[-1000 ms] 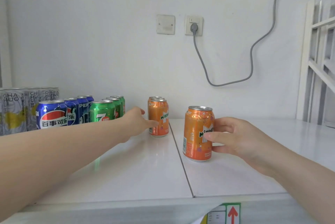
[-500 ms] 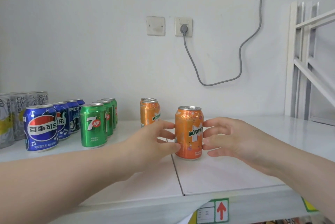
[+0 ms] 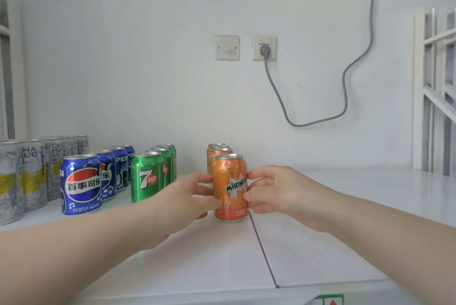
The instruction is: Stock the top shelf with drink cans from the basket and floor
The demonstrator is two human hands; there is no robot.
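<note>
An orange Mirinda can (image 3: pixel 230 188) stands upright on the white top shelf (image 3: pixel 320 243), label facing the camera, at the front of a row of orange Mirinda cans (image 3: pixel 218 150). Left of it run rows of green 7up cans (image 3: pixel 147 176), blue Pepsi cans (image 3: pixel 81 184) and silver Chahuo cans (image 3: pixel 22 176), all upright.
</note>
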